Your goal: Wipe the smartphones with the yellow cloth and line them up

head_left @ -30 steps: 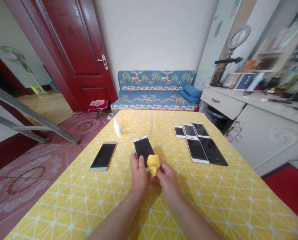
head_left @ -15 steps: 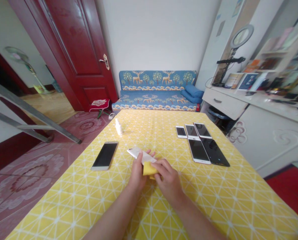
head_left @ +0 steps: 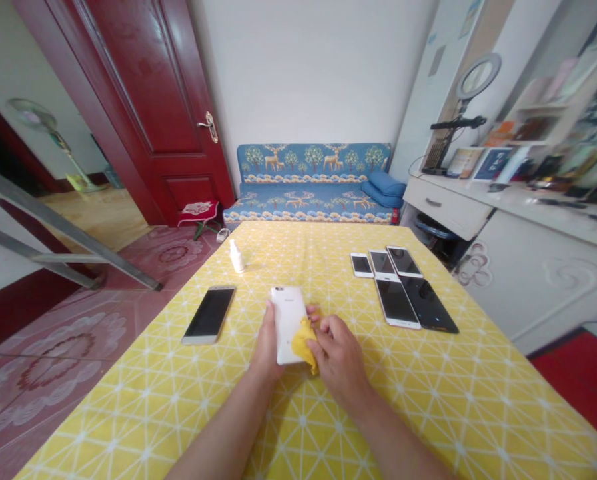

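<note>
A white smartphone [head_left: 289, 317], its back with the camera facing up, is gripped along its left edge by my left hand [head_left: 265, 345]; some fingers are hidden beneath it. My right hand [head_left: 339, 352] pinches a yellow cloth [head_left: 303, 341], which touches the lower right part of the phone's back. Left of my hands a gold-edged smartphone [head_left: 210, 315] lies screen up on the yellow patterned tablecloth [head_left: 298, 427]. Behind it stands a small white spray bottle [head_left: 237, 257].
Several phones lie grouped on the table's right side, among them a white one [head_left: 397, 303] and a black one [head_left: 429, 305]. Past the far edge is a blue patterned sofa [head_left: 313, 200]. A white cabinet [head_left: 538, 267] stands to the right, a metal ladder-like frame [head_left: 68, 240] to the left.
The white phone has turned from a slanted, tilted pose to nearly upright in view, its back now facing me. The yellow cloth has unfolded somewhat and rests at its lower right.
</note>
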Demonstrator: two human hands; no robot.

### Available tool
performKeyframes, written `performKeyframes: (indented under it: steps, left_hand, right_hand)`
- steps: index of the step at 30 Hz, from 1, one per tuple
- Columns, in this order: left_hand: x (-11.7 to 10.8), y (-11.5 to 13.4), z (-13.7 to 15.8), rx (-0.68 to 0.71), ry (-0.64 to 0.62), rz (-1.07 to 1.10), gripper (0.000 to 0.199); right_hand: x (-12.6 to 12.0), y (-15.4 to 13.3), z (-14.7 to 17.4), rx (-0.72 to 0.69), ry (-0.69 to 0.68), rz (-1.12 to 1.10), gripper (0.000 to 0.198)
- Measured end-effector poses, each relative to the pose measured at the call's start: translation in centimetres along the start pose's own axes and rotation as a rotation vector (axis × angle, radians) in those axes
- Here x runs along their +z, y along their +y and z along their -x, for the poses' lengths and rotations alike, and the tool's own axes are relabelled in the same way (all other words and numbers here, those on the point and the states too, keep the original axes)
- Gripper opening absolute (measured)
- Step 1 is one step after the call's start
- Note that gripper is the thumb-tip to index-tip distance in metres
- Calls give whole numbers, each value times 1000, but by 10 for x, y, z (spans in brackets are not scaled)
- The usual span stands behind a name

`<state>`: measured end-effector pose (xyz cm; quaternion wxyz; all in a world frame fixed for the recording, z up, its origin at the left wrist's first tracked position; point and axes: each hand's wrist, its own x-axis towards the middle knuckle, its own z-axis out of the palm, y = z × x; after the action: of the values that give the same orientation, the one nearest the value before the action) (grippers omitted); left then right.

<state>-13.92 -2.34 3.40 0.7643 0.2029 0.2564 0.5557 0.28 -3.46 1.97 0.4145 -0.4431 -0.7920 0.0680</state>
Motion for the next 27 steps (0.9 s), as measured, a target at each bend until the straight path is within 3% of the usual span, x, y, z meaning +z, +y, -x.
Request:
performKeyframes:
  steps: [5,10,16,18,21,24,27]
  left_hand:
    - [3,2,1,-94,41,-1,70]
    - [7,-4,6,-300,78,-112,67]
    - [5,-7,10,-458,-190,-164,67]
    - [6,-4,11,-472,-227,-160,67]
    - [9,5,12,-413,-223,-96,64]
    - [8,14,10,-224,-172,-22,58]
    - [3,19,7,-6,-43,6,53]
  right_hand:
    - [2,-1,-1,-17,78,51,16]
    - [1,15,-3,134,151,65,26]
    - [-8,36,-7,277,179,-13,34]
    - [-9,41,-8,328,166,-43,36]
    - [-6,43,-7,379,130,-139,30]
    - [-1,35,-5,389,55,-300,23]
    - [1,17,-1,214,-138,-336,17]
